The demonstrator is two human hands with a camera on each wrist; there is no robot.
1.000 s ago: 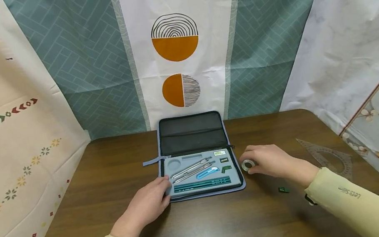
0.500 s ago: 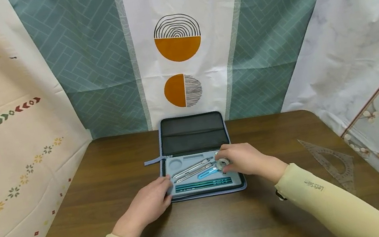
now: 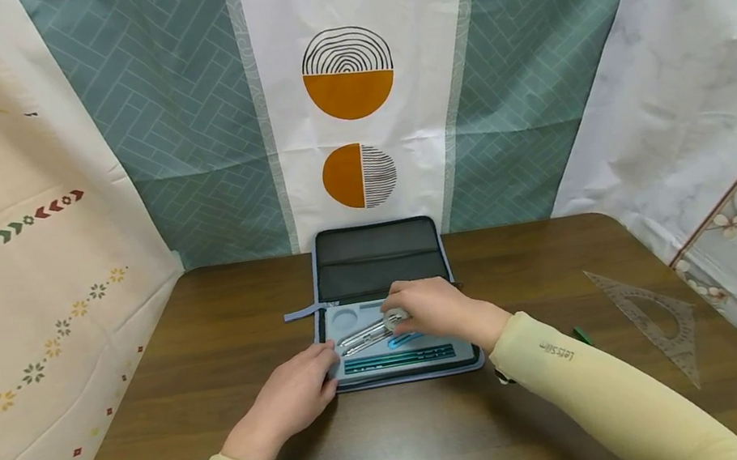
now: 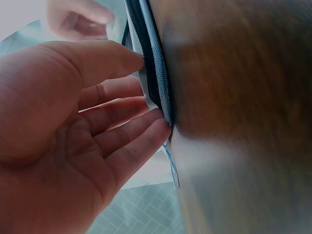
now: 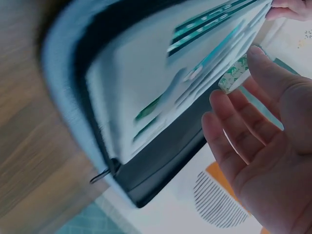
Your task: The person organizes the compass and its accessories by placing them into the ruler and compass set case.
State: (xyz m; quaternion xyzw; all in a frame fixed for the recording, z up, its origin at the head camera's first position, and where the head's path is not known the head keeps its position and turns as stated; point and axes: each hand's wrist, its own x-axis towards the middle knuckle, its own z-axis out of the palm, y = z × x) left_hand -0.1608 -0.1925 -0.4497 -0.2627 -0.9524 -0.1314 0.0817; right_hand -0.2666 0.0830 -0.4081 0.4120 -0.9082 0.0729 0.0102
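Note:
An unzipped drawing-set case [image 3: 377,257] lies on the table with its dark lid raised. My right hand [image 3: 430,309] pinches a roll of tape [image 3: 395,319] over the grey tray; its green pattern shows in the right wrist view. Below the roll are silver compasses [image 3: 361,338] and a blue cutter [image 3: 400,340], partly covered by the hand. Dark green pencils [image 3: 399,359] fill the front slot. A round recess [image 3: 345,318] at the tray's back left holds nothing. My left hand [image 3: 290,396] holds the case's front-left corner, fingers and thumb against the zippered edge [image 4: 158,63].
To the right on the brown table [image 3: 406,445] lies a clear set square [image 3: 651,320]. A small green object [image 3: 582,335] peeks out beside my right sleeve. A strap [image 3: 302,313] sticks out at the case's left. Curtains hang behind the table.
My right hand has carried the roll of tape leftward from the table beside the case to above the tray. The left hand stays at the case corner.

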